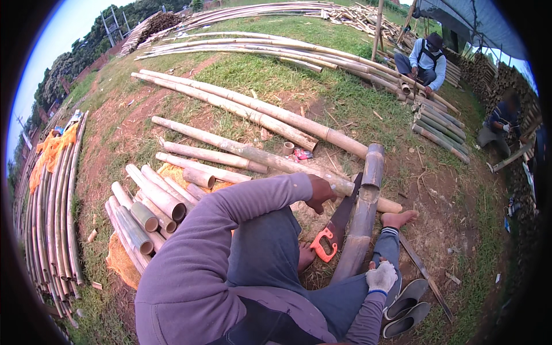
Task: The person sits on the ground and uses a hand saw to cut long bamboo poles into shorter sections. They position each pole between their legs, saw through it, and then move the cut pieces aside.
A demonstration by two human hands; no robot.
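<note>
My bare left hand (321,194) reaches over the long bamboo pole (276,161), its fingers bent but apart, with nothing visible in them. Just to its right, a handsaw with an orange handle (325,245) leans with its dark blade (348,214) against a thick greyish bamboo piece (363,218). That piece lies across the long pole, running back from between my legs. My right hand (382,277), in a pale fingerless glove, rests on my right leg, apart from the saw and bamboo. Its bare fingertips show, and it seems to hold nothing.
Cut bamboo tubes (155,207) are piled at my left over orange netting (122,261). Long poles (52,213) lie farther left. At my right are grey slippers (407,299) and a flat strip (426,276). A person (426,60) squats by stacked bamboo; another sits far right.
</note>
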